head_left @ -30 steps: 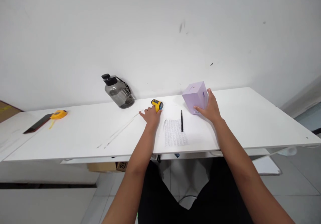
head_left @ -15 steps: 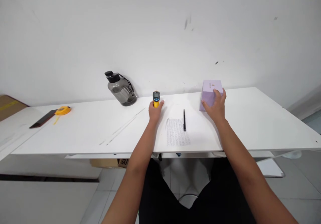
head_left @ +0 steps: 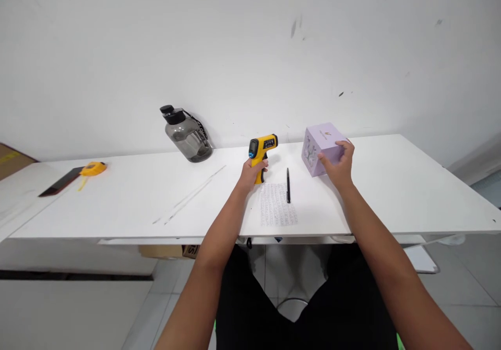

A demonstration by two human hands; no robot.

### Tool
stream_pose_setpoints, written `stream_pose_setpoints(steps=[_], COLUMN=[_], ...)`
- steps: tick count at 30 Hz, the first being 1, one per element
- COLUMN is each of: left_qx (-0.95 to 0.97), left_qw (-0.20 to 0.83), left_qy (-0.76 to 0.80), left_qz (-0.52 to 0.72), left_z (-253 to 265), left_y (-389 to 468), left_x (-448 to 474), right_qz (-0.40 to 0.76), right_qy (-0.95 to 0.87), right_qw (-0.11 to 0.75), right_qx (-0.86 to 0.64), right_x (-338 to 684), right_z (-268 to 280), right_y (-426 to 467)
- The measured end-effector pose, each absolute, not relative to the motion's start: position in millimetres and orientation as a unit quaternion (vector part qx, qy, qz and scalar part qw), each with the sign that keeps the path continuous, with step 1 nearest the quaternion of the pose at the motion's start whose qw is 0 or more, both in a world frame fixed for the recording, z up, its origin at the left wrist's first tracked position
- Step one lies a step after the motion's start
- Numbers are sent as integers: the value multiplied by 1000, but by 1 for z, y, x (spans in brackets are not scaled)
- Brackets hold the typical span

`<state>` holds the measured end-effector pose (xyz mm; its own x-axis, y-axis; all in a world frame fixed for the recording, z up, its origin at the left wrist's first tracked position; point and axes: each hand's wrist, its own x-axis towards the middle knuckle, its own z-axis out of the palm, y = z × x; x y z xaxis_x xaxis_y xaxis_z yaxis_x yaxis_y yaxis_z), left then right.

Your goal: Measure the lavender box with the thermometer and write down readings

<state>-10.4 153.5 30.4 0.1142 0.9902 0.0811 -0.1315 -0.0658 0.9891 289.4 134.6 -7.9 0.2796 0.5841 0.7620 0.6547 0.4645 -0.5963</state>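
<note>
A yellow and black infrared thermometer is gripped by its handle in my left hand. Its nose points right, toward a light purple box. My right hand is closed on the near right part of this box, thumb on the front and fingers at the right edge. The box is turned at an angle, so a side with a floral print shows. Between my hands lies a black pen, beside a sheet of paper covered in handwritten rows.
On the white table, a grey water bottle leans against the wall. Farther left are a yellow tape measure and a flat dark object. A cardboard box stands at the far left edge.
My left hand has swung the thermometer from facing the wall to pointing right and moved slightly rightward. The purple box has been rotated and shifted a little left by my right hand.
</note>
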Motion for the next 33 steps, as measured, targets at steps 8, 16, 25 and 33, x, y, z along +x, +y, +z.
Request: stream_pose_setpoints(steps=[8, 16, 25, 33], left_qx=[619, 619, 654, 710], left_qw=[478, 483, 468, 442], left_qy=[422, 415, 394, 357], left_qz=[458, 460, 446, 416], left_z=[15, 20, 28, 32], left_y=[149, 146, 137, 127], left_x=[-2, 0, 4, 6], right_qz=[-28, -12, 130, 95], right_qy=[-607, -593, -562, -577], right_qw=[582, 571, 639, 631], right_qx=[-540, -567, -509, -510], right_x=[281, 277, 245, 245], right_z=[-11, -11, -11, -8], right_y=[136, 133, 128, 121])
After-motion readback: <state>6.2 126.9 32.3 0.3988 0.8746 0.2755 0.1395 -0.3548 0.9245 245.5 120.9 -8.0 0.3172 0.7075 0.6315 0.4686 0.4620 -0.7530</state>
